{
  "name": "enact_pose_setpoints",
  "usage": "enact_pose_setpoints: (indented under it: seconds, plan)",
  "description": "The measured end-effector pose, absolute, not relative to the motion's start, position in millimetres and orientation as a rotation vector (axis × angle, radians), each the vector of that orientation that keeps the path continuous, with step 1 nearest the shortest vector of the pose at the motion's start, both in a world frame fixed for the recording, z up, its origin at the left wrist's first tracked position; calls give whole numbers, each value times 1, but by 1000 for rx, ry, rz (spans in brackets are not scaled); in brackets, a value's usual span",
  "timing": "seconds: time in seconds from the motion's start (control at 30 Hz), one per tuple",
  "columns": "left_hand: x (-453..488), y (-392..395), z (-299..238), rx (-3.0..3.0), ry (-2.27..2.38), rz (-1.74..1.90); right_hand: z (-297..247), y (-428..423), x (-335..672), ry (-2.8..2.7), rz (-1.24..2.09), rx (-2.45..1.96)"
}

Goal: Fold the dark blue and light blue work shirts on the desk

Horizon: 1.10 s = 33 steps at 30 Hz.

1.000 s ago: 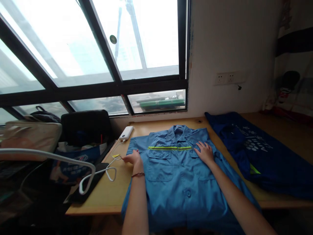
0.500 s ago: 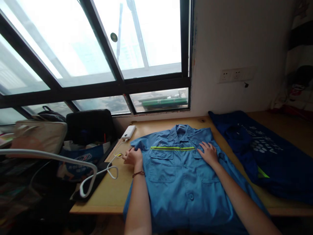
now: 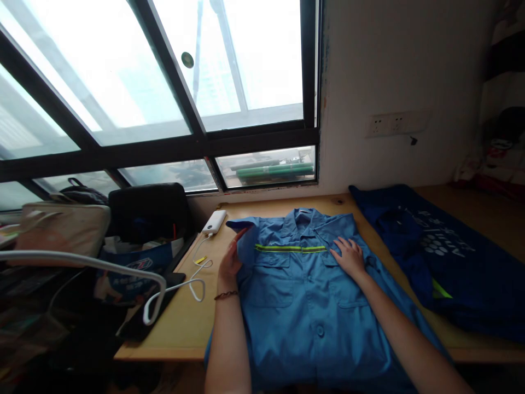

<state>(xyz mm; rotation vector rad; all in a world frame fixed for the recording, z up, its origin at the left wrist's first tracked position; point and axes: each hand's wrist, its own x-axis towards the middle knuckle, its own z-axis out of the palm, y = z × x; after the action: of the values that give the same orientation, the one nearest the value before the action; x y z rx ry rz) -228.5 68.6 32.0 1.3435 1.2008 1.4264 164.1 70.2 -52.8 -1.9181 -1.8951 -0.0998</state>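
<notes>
A blue work shirt (image 3: pixel 310 282) lies front up on the wooden table, with a yellow-green stripe across the chest and its collar toward the window. My left hand (image 3: pixel 231 259), a bracelet on its wrist, grips the shirt's left-hand edge by the sleeve and holds it raised and partly folded over. Some of its fingers are hidden behind the cloth. Flat on the shirt's right chest, over the pocket and the stripe's end, rests my right hand (image 3: pixel 348 255) with the fingers spread.
A white power bank (image 3: pixel 214 222) with a white cable lies left of the shirt on the table (image 3: pixel 184 323). A dark blue garment with white print (image 3: pixel 443 246) is at the right. Bags (image 3: pixel 61 232) crowd the left side. A white tube (image 3: pixel 94 260) reaches in from the left.
My left hand has lifted the sleeve edge and tipped it up toward the right; before, that part lay lower on the table. My right hand stays in place.
</notes>
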Motion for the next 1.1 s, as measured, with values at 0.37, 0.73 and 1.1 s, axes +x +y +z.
enact_pose_setpoints:
  seconds: [0.37,0.73,1.1]
  plan:
    - [-226,93,10,1015,1433,1561,-56,71,166,-1890,-133,-1892]
    - [-104,60,11,2358,1090,908,-56,71,166,-1887,-135,-1891]
    - [-133,68,4,2161,1982,576,-56,71,166,-1881,-133,-1889]
